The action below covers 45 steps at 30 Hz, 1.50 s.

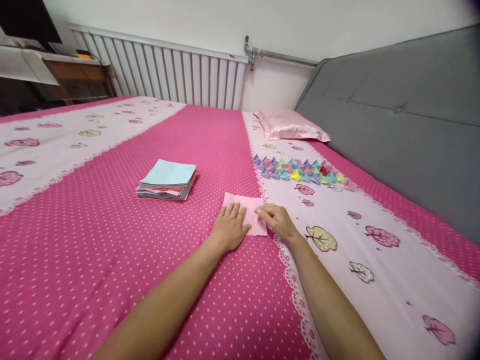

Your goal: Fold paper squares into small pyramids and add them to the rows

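Lying beneath the flat, spread left hand [229, 228], the pink paper square [252, 204] seemed light, thin and easily creased, best taken by the edge near the right hand [279, 221], whose curled fingers left their grip impossible to tell.

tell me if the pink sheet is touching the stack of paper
Apart: the head view shows a stretch of dotted bedspread between the pink sheet and the stack of paper.

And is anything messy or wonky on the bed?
A little: the paper stack, ahead and left of the left hand, has uneven edges, with reddish paper poking out on the right. I see nothing spilled.
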Tool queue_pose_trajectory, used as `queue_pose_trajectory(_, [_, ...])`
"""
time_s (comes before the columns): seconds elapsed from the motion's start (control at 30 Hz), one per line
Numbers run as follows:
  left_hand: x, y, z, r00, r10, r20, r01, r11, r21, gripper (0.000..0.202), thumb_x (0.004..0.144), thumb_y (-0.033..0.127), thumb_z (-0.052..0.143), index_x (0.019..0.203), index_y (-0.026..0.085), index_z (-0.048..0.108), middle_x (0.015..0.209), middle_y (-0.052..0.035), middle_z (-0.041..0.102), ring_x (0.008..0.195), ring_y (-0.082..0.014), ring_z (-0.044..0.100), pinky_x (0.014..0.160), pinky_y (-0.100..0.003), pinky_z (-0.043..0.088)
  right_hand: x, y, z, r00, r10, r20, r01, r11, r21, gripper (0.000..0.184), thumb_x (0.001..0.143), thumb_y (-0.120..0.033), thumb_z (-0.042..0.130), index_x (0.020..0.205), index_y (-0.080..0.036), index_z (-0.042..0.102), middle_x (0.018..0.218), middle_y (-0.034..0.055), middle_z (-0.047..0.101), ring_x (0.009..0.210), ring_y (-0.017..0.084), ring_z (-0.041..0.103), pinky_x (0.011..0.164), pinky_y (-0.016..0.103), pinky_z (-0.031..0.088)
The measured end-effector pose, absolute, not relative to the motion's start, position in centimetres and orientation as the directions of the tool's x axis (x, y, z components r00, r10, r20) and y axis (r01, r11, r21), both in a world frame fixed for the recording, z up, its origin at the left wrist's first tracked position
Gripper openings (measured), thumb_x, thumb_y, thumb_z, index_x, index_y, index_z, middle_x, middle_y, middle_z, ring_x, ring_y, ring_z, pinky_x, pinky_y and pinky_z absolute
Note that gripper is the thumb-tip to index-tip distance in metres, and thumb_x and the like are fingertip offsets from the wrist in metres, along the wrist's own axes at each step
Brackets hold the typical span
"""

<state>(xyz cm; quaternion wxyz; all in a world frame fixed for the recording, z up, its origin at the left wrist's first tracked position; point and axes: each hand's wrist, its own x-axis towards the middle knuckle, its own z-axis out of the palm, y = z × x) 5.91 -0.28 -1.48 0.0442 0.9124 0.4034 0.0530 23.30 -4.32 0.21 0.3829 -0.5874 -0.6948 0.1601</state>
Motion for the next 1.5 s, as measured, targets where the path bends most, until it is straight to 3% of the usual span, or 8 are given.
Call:
queue_pose_trajectory(0.1, [5.7, -0.4, -1.5, 0.646, 0.761, 0.059, 0.753, -0.648, 0.113, 0.061, 0.089, 0.047, 0.025, 0.139, 0.013, 0.029, 0.146, -0.0141, 0.024, 0.135, -0.0269, 0.019, 0.109, -0.042, 0.015, 23.5, -3.6, -0.8, 0.351, 0.879, 0.323, 0.721, -0.033, -0.692, 0.021, 0.073, -0.038, 0.056, 0.077, -0.017, 0.061, 0.073, 0.004, 0.066, 0.065, 0.017, 0.061, 0.067, 0.031, 0.047])
queue_pose_trajectory(0.2, [5.8, -0.4, -1.2, 0.635, 0.77, 0.056, 0.762, -0.637, 0.119, 0.063, 0.088, 0.049, 0.024, 0.139, 0.012, 0.028, 0.146, -0.015, 0.024, 0.135, -0.0268, 0.018, 0.109, -0.042, 0.015, 23.3, -3.3, -1.5, 0.463, 0.862, 0.208, 0.639, -0.161, -0.752, 0.035, 0.069, -0.034, 0.059, 0.099, -0.017, 0.056, 0.077, 0.0047, 0.067, 0.065, 0.018, 0.063, 0.066, 0.031, 0.049])
queue_pose_trajectory(0.57, [5.6, 0.3, -1.0, 0.615, 0.784, 0.082, 0.762, -0.618, 0.193, 0.06, 0.088, 0.045, 0.028, 0.136, 0.01, 0.032, 0.145, -0.0167, 0.025, 0.135, -0.0295, 0.018, 0.107, -0.043, 0.019, 23.3, -2.2, -3.3, 0.486, 0.852, 0.195, 0.433, -0.042, -0.9, 0.051, 0.064, -0.028, 0.063, 0.111, -0.016, 0.049, 0.086, 0.0071, 0.066, 0.069, 0.017, 0.064, 0.07, 0.034, 0.052])
queue_pose_trajectory(0.7, [5.5, 0.3, -1.0, 0.62, 0.781, 0.08, 0.754, -0.621, 0.216, 0.062, 0.087, 0.045, 0.031, 0.136, 0.008, 0.032, 0.144, -0.0187, 0.025, 0.135, -0.0294, 0.019, 0.108, -0.043, 0.017, 23.3, -2.7, -0.6, 0.56, 0.795, 0.232, 0.401, -0.015, -0.916, 0.049, 0.075, -0.035, 0.052, 0.119, -0.015, 0.045, 0.115, 0.0162, 0.058, 0.104, 0.021, 0.057, 0.089, 0.04, 0.045])
queue_pose_trajectory(0.8, [5.5, 0.3, -0.9, 0.618, 0.784, 0.062, 0.758, -0.615, 0.216, 0.063, 0.087, 0.044, 0.03, 0.137, 0.007, 0.031, 0.145, -0.0186, 0.024, 0.135, -0.0289, 0.018, 0.109, -0.043, 0.015, 20.0, -2.1, 2.0, 0.339, 0.864, 0.374, 0.556, 0.137, -0.82, 0.049, 0.084, -0.04, 0.044, 0.129, -0.02, 0.041, 0.134, 0.0109, 0.046, 0.124, 0.02, 0.041, 0.103, 0.04, 0.031])
queue_pose_trajectory(0.97, [5.3, 0.2, -1.0, 0.668, 0.743, 0.052, 0.725, -0.665, 0.181, 0.063, 0.085, 0.032, 0.034, 0.14, 0.006, 0.02, 0.148, -0.0149, 0.014, 0.137, -0.0269, 0.01, 0.11, -0.043, 0.011, 14.5, 0.4, 0.5, 0.021, 0.983, 0.184, 0.731, 0.11, -0.673, 0.058, 0.091, -0.045, 0.024, 0.14, -0.014, 0.027, 0.145, 0.0105, 0.028, 0.135, 0.018, 0.021, 0.11, 0.037, 0.019])
queue_pose_trajectory(1.3, [5.3, 0.2, -1.2, 0.649, 0.761, -0.009, 0.75, -0.637, 0.18, 0.063, 0.087, 0.04, 0.025, 0.139, 0.004, 0.025, 0.146, -0.0163, 0.02, 0.136, -0.0256, 0.013, 0.111, -0.04, 0.011, 18.5, -1.7, -3.1, 0.085, 0.995, 0.044, 0.958, -0.069, -0.277, 0.062, 0.091, -0.049, 0.015, 0.142, -0.014, 0.021, 0.149, 0.0087, 0.017, 0.137, 0.023, 0.009, 0.11, 0.045, 0.009])
queue_pose_trajectory(1.5, [4.8, 1.6, -1.4, 0.611, 0.792, 0.018, 0.774, -0.602, 0.198, 0.064, 0.087, 0.047, 0.024, 0.138, 0.009, 0.03, 0.145, -0.014, 0.025, 0.136, -0.0256, 0.017, 0.11, -0.043, 0.01, 19.1, -1.3, -2.8, 0.178, 0.983, 0.04, 0.959, -0.164, -0.229, 0.062, 0.091, -0.048, 0.017, 0.141, -0.012, 0.022, 0.148, 0.0106, 0.019, 0.136, 0.028, 0.013, 0.109, 0.048, 0.009])
